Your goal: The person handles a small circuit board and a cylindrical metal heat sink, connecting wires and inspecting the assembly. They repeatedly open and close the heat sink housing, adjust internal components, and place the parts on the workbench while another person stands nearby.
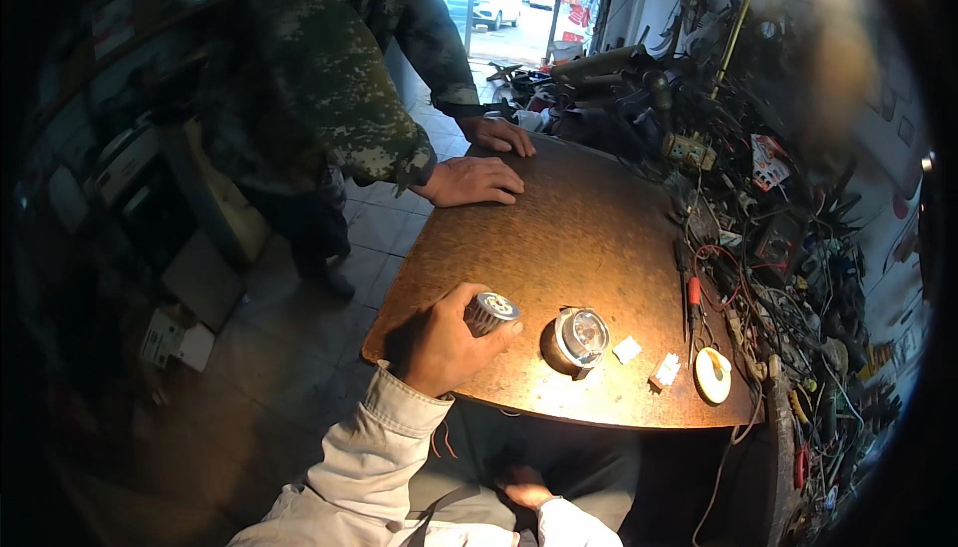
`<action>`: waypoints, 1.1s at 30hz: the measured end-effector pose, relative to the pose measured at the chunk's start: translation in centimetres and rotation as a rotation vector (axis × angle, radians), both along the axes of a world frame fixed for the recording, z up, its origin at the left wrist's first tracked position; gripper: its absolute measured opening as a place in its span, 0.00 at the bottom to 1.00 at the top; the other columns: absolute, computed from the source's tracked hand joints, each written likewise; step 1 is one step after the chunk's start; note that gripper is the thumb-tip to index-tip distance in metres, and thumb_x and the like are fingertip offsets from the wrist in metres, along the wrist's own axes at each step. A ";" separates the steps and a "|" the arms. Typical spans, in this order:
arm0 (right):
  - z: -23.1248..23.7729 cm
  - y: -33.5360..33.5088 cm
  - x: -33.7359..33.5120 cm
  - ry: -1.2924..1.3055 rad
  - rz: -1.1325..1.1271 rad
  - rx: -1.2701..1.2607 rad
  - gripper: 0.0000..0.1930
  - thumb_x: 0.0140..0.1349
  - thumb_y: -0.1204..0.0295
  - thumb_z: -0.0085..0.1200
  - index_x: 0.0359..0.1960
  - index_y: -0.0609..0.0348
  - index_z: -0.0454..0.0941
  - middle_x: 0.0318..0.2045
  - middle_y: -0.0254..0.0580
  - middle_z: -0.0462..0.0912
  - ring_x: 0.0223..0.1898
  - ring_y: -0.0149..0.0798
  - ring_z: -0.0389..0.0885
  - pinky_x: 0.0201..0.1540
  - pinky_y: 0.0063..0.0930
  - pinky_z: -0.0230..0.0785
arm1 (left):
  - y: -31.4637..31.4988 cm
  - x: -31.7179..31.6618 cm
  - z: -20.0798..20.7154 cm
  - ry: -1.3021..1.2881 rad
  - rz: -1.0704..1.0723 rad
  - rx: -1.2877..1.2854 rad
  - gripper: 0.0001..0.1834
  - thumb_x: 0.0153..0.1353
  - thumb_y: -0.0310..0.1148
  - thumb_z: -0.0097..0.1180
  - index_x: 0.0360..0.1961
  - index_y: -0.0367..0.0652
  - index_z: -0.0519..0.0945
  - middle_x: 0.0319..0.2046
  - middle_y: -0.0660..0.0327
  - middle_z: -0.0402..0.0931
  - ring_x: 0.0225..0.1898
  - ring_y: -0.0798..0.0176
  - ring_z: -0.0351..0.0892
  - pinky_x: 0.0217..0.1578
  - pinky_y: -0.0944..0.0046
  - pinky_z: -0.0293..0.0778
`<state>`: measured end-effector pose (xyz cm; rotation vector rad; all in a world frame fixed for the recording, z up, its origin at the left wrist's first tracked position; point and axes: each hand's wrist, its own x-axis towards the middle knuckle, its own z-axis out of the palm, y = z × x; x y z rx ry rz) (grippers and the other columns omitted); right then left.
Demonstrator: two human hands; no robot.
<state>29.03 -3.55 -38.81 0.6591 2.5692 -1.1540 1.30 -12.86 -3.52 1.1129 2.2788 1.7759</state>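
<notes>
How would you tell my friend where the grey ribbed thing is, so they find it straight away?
Start at the brown table and look toward the left part of its near edge. There, the person's left grip comes out of a pale sleeve. It holds the ribbed thing, while the clear-topped piece to its right sits on the table.

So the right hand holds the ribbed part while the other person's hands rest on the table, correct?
No: the head view shows the left hand holding that ribbed part, the right hand near the lap. The other person's hands do rest on the table.
</notes>
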 end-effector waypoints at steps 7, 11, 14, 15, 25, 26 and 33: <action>-10.9 2.4 0.0 -0.177 0.211 0.255 0.18 0.60 0.59 0.63 0.49 0.51 0.90 0.42 0.61 0.90 0.46 0.63 0.89 0.53 0.58 0.82 | -0.4 -0.5 -0.4 -0.046 0.006 -0.022 0.24 0.56 0.29 0.78 0.52 0.32 0.82 0.40 0.58 0.88 0.40 0.69 0.85 0.44 0.65 0.81; -11.2 3.2 0.7 -0.236 0.177 0.251 0.18 0.61 0.58 0.62 0.49 0.50 0.90 0.42 0.61 0.90 0.46 0.63 0.89 0.53 0.58 0.82 | 0.2 0.0 0.0 -0.176 -0.028 0.008 0.25 0.55 0.30 0.79 0.51 0.32 0.83 0.38 0.57 0.88 0.40 0.69 0.87 0.43 0.65 0.82; -11.4 4.3 0.0 -0.248 0.198 0.224 0.17 0.62 0.58 0.62 0.49 0.50 0.90 0.42 0.61 0.90 0.46 0.63 0.89 0.52 0.58 0.82 | 0.1 0.8 1.7 -0.264 0.061 -0.034 0.24 0.53 0.24 0.76 0.51 0.31 0.82 0.38 0.57 0.87 0.41 0.68 0.87 0.42 0.66 0.82; -11.5 4.8 0.0 -0.256 0.207 0.214 0.17 0.63 0.58 0.61 0.49 0.50 0.90 0.42 0.61 0.90 0.46 0.63 0.89 0.52 0.58 0.82 | -0.4 0.6 1.6 -0.190 0.064 -0.114 0.24 0.51 0.23 0.75 0.50 0.32 0.82 0.38 0.57 0.87 0.40 0.67 0.87 0.42 0.65 0.82; -9.4 8.2 1.4 -0.342 0.278 0.177 0.17 0.66 0.56 0.59 0.49 0.49 0.90 0.41 0.60 0.90 0.45 0.63 0.89 0.52 0.58 0.82 | -1.7 1.7 0.1 -0.208 0.180 -0.090 0.26 0.57 0.38 0.79 0.48 0.33 0.80 0.33 0.56 0.87 0.34 0.62 0.90 0.36 0.62 0.86; -9.2 8.5 1.5 -0.335 0.287 0.187 0.17 0.66 0.56 0.59 0.49 0.49 0.90 0.41 0.60 0.90 0.45 0.63 0.89 0.52 0.58 0.82 | -1.8 1.6 0.5 -0.156 0.172 -0.131 0.26 0.56 0.37 0.79 0.48 0.33 0.81 0.34 0.55 0.87 0.35 0.63 0.89 0.37 0.62 0.85; -9.7 9.4 2.3 -0.223 0.274 0.293 0.17 0.68 0.55 0.58 0.49 0.49 0.90 0.41 0.60 0.90 0.45 0.63 0.89 0.52 0.59 0.82 | -2.0 0.3 0.6 -0.218 -0.072 -0.027 0.30 0.53 0.29 0.77 0.57 0.34 0.81 0.46 0.57 0.87 0.47 0.66 0.87 0.50 0.63 0.82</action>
